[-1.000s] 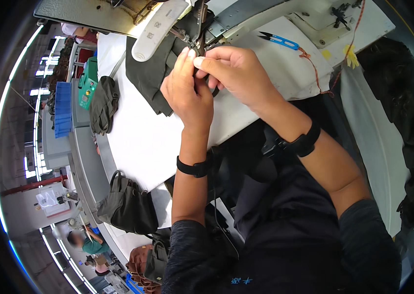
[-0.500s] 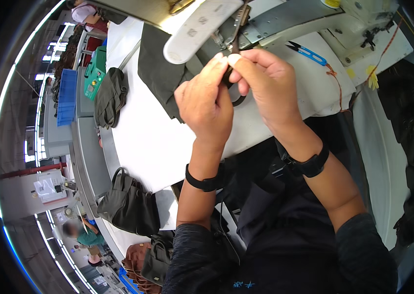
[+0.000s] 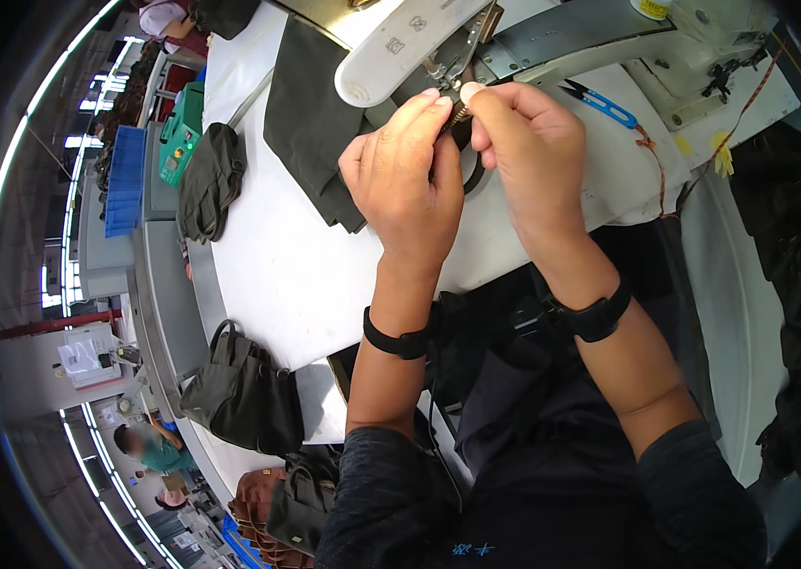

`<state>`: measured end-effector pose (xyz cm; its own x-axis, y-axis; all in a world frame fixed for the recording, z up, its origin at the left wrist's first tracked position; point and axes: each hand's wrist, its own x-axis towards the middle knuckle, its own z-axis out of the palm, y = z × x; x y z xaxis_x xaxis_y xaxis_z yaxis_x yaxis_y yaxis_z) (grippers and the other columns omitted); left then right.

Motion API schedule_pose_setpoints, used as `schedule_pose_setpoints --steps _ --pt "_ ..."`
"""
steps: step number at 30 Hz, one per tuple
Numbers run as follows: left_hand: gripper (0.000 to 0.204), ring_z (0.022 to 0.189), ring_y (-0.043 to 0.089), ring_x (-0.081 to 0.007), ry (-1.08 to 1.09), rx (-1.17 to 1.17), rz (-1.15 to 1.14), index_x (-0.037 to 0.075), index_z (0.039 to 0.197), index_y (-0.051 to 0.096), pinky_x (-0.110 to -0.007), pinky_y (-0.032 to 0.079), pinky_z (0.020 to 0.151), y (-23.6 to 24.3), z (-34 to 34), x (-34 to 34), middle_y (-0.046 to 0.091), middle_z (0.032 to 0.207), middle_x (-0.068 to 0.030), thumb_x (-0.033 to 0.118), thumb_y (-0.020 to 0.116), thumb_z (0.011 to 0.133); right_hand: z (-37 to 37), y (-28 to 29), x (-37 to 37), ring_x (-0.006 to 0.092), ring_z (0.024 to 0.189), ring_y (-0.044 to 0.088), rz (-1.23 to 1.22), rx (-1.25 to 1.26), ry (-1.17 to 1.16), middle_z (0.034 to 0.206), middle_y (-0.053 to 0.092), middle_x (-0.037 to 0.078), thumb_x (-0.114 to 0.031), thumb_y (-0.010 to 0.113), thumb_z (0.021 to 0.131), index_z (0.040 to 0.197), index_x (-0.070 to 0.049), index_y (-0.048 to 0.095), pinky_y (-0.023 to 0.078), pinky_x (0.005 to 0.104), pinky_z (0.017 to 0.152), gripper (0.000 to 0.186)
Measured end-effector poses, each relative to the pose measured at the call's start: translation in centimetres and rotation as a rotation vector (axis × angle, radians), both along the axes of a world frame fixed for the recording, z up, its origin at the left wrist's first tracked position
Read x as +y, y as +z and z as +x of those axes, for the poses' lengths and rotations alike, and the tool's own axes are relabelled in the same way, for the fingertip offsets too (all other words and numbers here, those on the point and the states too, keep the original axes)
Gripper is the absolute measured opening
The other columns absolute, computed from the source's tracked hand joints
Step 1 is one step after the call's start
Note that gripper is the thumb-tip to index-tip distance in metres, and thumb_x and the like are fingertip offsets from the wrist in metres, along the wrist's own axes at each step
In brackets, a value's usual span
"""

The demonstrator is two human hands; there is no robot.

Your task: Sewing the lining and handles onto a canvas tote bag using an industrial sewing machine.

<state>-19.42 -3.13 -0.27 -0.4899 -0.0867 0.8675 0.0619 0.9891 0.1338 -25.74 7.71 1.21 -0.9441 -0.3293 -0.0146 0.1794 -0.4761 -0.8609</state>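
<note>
Both hands sit higher and closer to the sewing machine (image 3: pixel 400 43) than half a second earlier, and the view has shifted slightly down the table.

Head view: left hand (image 3: pixel 405 180) is raised at upper centre, fingers curled together, thumb and fingertips pinched on a small dark metal piece (image 3: pixel 458 114) just under the machine's white head. Right hand (image 3: pixel 533 152) mirrors it from the right, thumb and forefinger closed on the same piece, remaining fingers folded. The two hands touch at the fingertips. Each wrist carries one black band, two in total. Both forearms rise from the lower edge, elbows bent.

Dark olive fabric (image 3: pixel 310 123) lies beneath the hands on the white table (image 3: pixel 268 275), running to the upper left.

Count: one blue thread snip (image 3: pixel 604 104) at upper right, just beside the right hand; one folded dark garment (image 3: pixel 211 180) at the table's left edge; one dark bag (image 3: pixel 239 394) at lower left; dark cloth (image 3: pixel 799 237) heaped along the right rim.
</note>
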Motion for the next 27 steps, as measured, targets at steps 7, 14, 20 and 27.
schedule_pose_setpoints --steps 7,14,20,27 --pt "0.030 0.090 0.070 -0.0144 -0.013 0.047 -0.013 0.012 0.109 0.077 -0.031 0.043 0.090 0.0 -0.4 -0.5 0.081 0.113 0.0000 -0.001 0.076 0.083 0.1 0.2 -0.4 0.0036 0.056 0.051 0.012 0.039 -0.050 0.065 0.063 -0.001 -0.016 0.074 0.097 0.082 -0.001 0.072 0.039 0.0217 0.053 0.022" --pt "0.026 0.090 0.072 -0.0139 0.000 0.065 -0.020 0.012 0.108 0.078 -0.029 0.044 0.087 -0.1 -0.7 -0.8 0.081 0.111 0.0002 0.001 0.079 0.085 0.1 0.6 -0.5 0.0040 0.054 0.053 0.088 0.058 -0.062 0.063 0.064 0.000 -0.018 0.074 0.097 0.082 0.001 0.073 0.040 0.0220 0.051 0.024" --pt "0.022 0.087 0.071 -0.0147 0.004 0.079 -0.039 0.013 0.106 0.079 -0.029 0.045 0.086 -0.1 -0.7 -0.6 0.081 0.110 0.0003 0.004 0.081 0.086 -1.3 0.1 0.1 0.0073 0.050 0.054 0.305 0.252 -0.050 0.058 0.062 0.002 -0.020 0.074 0.096 0.078 0.000 0.069 0.042 0.0266 0.050 0.027" --pt "0.022 0.090 0.071 -0.0159 0.010 0.097 -0.020 0.012 0.106 0.078 -0.031 0.047 0.088 -0.2 -0.9 -0.1 0.080 0.110 0.0001 0.003 0.080 0.086 -3.0 0.7 0.5 0.0188 0.047 0.056 0.598 0.700 -0.240 0.057 0.062 0.005 -0.019 0.073 0.091 0.101 -0.003 0.068 0.047 0.0350 0.051 0.020"
